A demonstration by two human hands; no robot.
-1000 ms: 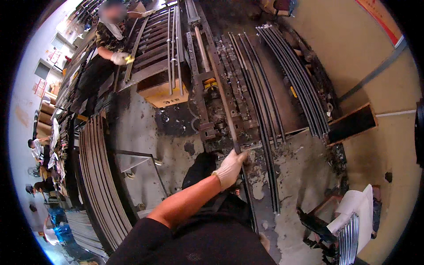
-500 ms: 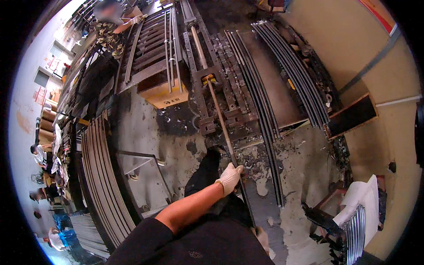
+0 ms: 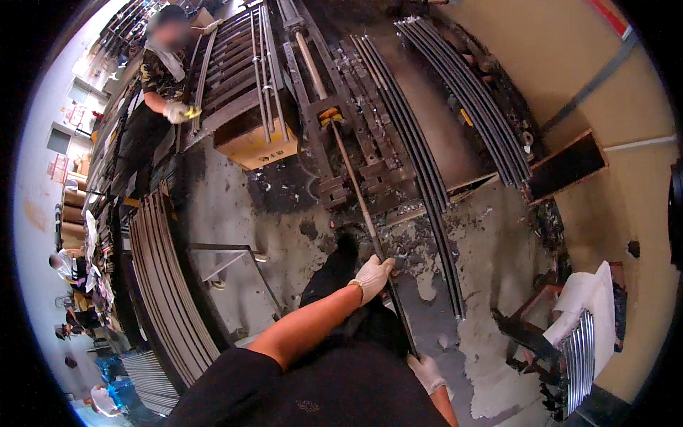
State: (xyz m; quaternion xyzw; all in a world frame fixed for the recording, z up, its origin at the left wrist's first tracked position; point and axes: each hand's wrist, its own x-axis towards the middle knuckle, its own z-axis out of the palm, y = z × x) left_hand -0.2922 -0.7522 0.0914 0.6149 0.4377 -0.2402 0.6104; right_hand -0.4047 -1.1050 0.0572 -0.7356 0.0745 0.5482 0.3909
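Observation:
A long thin metal rod [image 3: 356, 188] slants from the opening of a long, greasy machine [image 3: 329, 112] down toward my body. White-gloved, my left hand [image 3: 371, 279] is closed around the rod's darker near part. At the near end of the rod is my right hand [image 3: 427, 373], also in a white glove, with its fingers closed about that end and partly hidden. Yellow pieces show in the machine's opening, where the rod goes in. Right of the rod lie several long dark bars [image 3: 420, 149], apart from my hands.
Another row of dark bars [image 3: 473, 99] lies farther right. Brown strips [image 3: 163, 285] stand stacked at left beside a metal frame [image 3: 249, 263]. A cardboard box [image 3: 260, 146] sits under a slatted rack. Shiny rods [image 3: 578, 356] rest at lower right. A co-worker [image 3: 167, 71] stands far left.
More of my right hand now shows at the rod's near end. My left hand keeps its grip. The co-worker has turned, with one gloved hand now at the rack's near end. My view has shifted slightly.

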